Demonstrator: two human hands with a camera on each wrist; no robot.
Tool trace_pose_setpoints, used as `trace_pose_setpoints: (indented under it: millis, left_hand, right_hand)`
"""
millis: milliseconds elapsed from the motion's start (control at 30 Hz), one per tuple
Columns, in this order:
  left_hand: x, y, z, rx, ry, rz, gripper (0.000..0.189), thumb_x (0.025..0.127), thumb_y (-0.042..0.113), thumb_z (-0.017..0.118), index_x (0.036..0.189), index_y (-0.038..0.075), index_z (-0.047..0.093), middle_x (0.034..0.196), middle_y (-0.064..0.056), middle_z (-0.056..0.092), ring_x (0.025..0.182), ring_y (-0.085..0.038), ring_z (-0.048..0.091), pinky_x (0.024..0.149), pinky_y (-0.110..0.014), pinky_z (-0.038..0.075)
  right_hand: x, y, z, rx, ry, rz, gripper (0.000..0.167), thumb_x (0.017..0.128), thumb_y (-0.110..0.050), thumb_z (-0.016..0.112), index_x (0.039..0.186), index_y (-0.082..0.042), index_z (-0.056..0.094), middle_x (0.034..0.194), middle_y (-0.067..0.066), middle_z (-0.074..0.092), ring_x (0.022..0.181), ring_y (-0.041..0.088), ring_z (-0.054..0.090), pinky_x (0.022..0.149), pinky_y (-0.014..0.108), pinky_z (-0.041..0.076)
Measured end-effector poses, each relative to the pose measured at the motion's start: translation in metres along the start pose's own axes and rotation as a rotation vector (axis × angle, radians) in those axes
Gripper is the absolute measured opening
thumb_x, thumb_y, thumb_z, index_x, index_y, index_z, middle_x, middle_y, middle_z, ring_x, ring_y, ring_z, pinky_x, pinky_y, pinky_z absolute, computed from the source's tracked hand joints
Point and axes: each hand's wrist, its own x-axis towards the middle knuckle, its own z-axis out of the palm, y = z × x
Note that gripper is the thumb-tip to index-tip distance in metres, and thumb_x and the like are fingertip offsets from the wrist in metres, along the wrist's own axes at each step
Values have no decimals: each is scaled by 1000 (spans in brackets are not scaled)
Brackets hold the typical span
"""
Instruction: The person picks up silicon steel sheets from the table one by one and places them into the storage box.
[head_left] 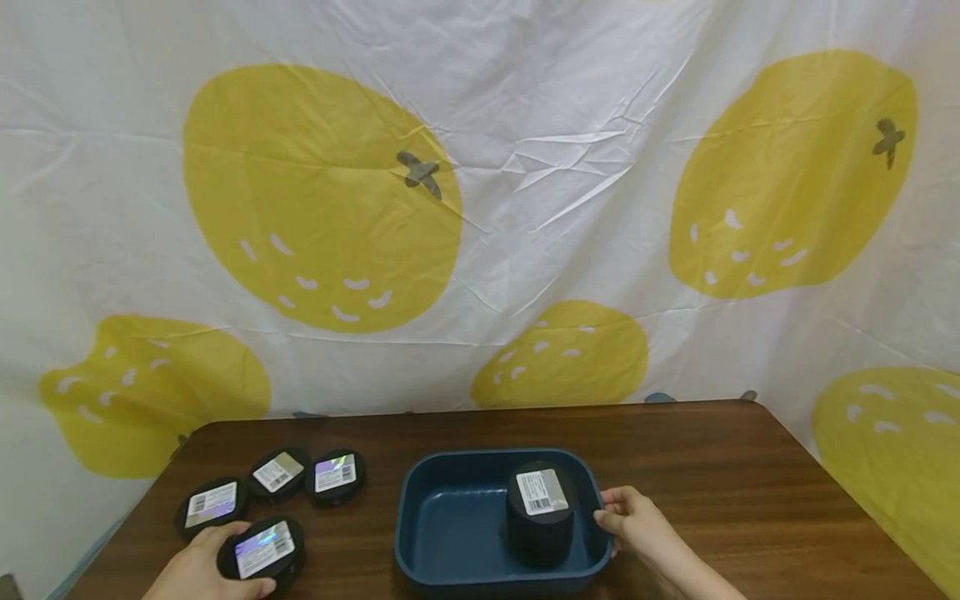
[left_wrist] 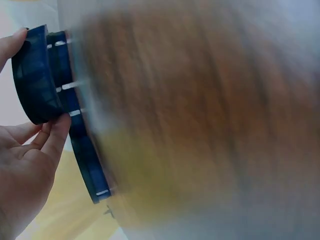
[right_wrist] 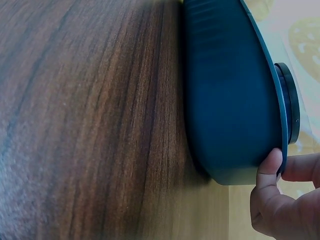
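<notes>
My left hand [head_left: 197, 568] holds a flat black round container [head_left: 264, 552] with a shiny barcode label on top, thumb on the near side and fingers on the far side. In the left wrist view this container [left_wrist: 35, 77] stands out above the others behind it. Several matching labelled black containers [head_left: 337, 475] lie just beyond on the table. With thumb and fingers my right hand [head_left: 637, 521] pinches the right rim of a dark blue rectangular bin [head_left: 450, 537]. Inside the bin, toward its right end, a tall black cylinder [head_left: 542, 533] stands upright, its labelled top above the rim.
The brown wood-grain table [head_left: 697, 475] carries everything. Behind it hangs a white curtain [head_left: 540, 208] printed with large yellow fruit. The bin stands to the right of the loose containers, with bare tabletop between them.
</notes>
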Motion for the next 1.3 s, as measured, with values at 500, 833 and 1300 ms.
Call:
trace_pose_setpoints:
  millis: [500, 833, 1300]
  left_hand:
    - [-5, 35, -8, -46, 99, 135, 89, 61, 51, 81, 126, -2, 50, 119, -29, 51, 105, -42, 53, 83, -56, 44]
    - [-5, 72, -15, -112, 128, 251, 87, 59, 48, 83, 125, -1, 52, 123, -25, 51, 107, -37, 53, 85, -53, 44]
    - [8, 126, -16, -127, 133, 354, 89, 50, 52, 85, 120, 4, 58, 98, -1, 57, 91, -18, 55, 76, -38, 47]
  right_hand:
    - [0, -1, -1, -3, -28, -10, 32, 85, 4, 54, 110, 19, 41, 85, 11, 50, 63, 17, 48, 50, 24, 43]
    - [0, -1, -1, 1, -22, 3, 32, 85, 4, 54, 110, 18, 41, 84, 11, 50, 62, 17, 48, 50, 24, 43]
    - [1, 1, -1, -1, -16, -2, 33, 84, 4, 54, 111, 19, 40, 85, 12, 50, 62, 17, 48, 50, 24, 43]
